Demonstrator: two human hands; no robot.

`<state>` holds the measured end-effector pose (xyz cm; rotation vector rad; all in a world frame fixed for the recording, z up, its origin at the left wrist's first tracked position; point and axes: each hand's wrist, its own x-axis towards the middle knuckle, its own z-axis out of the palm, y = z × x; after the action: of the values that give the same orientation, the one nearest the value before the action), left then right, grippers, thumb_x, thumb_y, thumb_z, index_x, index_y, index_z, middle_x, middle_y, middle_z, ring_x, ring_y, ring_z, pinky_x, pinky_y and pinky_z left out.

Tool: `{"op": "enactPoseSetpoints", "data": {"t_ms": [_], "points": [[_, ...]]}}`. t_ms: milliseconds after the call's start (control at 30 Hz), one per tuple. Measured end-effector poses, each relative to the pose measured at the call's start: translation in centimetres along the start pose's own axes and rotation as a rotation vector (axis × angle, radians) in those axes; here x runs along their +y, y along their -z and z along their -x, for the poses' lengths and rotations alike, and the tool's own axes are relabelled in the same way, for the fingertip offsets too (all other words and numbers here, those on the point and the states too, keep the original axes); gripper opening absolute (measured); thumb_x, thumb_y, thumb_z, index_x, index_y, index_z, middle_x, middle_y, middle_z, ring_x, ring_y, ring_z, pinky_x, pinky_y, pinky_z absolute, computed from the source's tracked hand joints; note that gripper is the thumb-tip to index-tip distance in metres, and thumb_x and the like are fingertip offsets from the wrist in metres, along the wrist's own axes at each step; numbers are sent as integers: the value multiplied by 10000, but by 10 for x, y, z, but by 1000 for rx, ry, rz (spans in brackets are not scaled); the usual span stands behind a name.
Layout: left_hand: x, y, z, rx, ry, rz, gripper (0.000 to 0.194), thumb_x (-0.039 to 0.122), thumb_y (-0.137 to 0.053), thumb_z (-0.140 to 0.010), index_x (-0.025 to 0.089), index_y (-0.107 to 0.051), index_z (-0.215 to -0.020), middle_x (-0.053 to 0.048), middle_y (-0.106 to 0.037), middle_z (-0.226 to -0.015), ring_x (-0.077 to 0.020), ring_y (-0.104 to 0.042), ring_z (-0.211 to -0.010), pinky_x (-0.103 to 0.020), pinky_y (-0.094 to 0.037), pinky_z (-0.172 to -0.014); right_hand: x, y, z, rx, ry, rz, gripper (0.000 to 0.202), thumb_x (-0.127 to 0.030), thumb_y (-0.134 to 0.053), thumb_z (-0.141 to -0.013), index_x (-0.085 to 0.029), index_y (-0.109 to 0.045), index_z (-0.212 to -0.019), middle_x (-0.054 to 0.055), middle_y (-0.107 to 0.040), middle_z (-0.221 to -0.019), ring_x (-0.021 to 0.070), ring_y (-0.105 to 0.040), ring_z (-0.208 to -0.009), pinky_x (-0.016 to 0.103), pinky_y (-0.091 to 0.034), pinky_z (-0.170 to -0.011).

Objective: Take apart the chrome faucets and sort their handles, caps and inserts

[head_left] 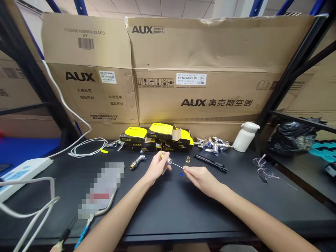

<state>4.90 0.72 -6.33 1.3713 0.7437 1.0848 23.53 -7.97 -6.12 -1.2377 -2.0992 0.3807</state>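
Note:
My left hand (pixel 156 165) is closed around a small chrome fitting (pixel 169 161), with a yellowish part showing at its top; the fingers hide most of it. Pinched in the fingertips of my right hand (pixel 203 177) is a thin metal rod (pixel 177 165), its far end meeting the fitting. Below the rod lies a small blue cap (pixel 181 174). A brass ring fitting (pixel 188 159) stands just behind my right hand. Left of my left hand, a chrome faucet body (pixel 138 162) with a brass threaded end rests on the black table.
Yellow-and-black boxes (pixel 161 130) are stacked at the back, beside several chrome faucets (pixel 215 145). A black pen-like tool (pixel 210 162), glasses (pixel 264 171) and a white bottle (pixel 246 137) stand or lie right. Left are a power strip (pixel 25 175) and white cable (pixel 86 141).

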Motion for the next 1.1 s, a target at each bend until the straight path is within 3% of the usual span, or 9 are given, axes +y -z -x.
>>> {"op": "enactPoseSetpoints", "data": {"t_ms": [100, 233, 333, 433, 633, 733, 867, 933, 1100], "points": [[-2, 0, 0, 30, -21, -10, 315, 467, -589, -789, 176, -489, -719, 87, -399, -434, -85, -463, -355, -190, -395, -387, -5, -1, 0, 14, -95, -99, 347, -435, -403, -921, -192, -640, -846, 22, -496, -626, 148, -465, -577, 268, -378, -574], [5, -1, 5, 79, -126, -37, 239, 406, -604, -800, 188, -506, -791, 67, -502, -527, -72, -496, -407, -180, -421, -441, -8, -6, -4, -155, -446, -794, 361, -489, -448, -894, -184, -623, -974, -86, -228, -498, 73, -171, -397, 192, -196, -357], [11, -4, 8, 97, -174, -23, 223, 393, -612, -797, 192, -515, -812, 56, -544, -553, -68, -509, -415, -169, -415, -439, -8, -7, -6, -255, -529, -1097, 386, -490, -484, -882, -175, -605, -1070, -114, -150, -497, 57, -72, -399, 171, -116, -335], [12, -5, 7, 64, -65, 33, 274, 444, -600, -791, 191, -499, -768, 96, -447, -447, -55, -414, -314, -208, -470, -438, -8, -7, -3, -161, -453, -922, 393, -505, -471, -887, -165, -632, -1001, -109, -174, -481, 50, -102, -392, 180, -148, -351], [9, -3, 3, 36, 135, 51, 369, 502, -618, -761, 160, -494, -695, 60, -518, -489, -38, -394, -276, -324, -562, -505, -11, -5, 3, 54, -72, 4, 360, -399, -412, -921, -184, -668, -1055, 49, -569, -681, 163, -511, -611, 284, -385, -601], [11, -5, 5, 47, 139, 59, 369, 505, -617, -763, 166, -491, -689, 77, -480, -445, -43, -401, -283, -326, -571, -535, -11, -3, 1, 43, -168, -157, 354, -432, -437, -908, -196, -675, -1020, 38, -554, -675, 145, -478, -584, 257, -380, -549], [13, -8, 7, 36, 42, 53, 339, 503, -586, -789, 187, -491, -714, 110, -361, -345, -68, -400, -287, -320, -569, -533, -7, -1, -4, -141, -447, -726, 388, -502, -457, -889, -173, -651, -959, -74, -260, -523, 66, -175, -422, 186, -177, -368], [13, -9, 7, 24, 14, 42, 334, 501, -581, -794, 189, -489, -717, 110, -360, -339, -71, -397, -286, -321, -567, -530, -3, -2, -4, -189, -479, -826, 373, -492, -500, -872, -163, -643, -973, -85, -230, -534, 55, -124, -427, 181, -124, -362], [8, -8, 6, 12, 41, 51, 349, 513, -585, -783, 186, -483, -714, 114, -359, -338, -69, -404, -289, -320, -567, -546, 8, -6, -2, 61, -166, -289, 380, -428, -453, -917, -149, -694, -1005, -4, -461, -599, 101, -396, -521, 229, -330, -489]]}}
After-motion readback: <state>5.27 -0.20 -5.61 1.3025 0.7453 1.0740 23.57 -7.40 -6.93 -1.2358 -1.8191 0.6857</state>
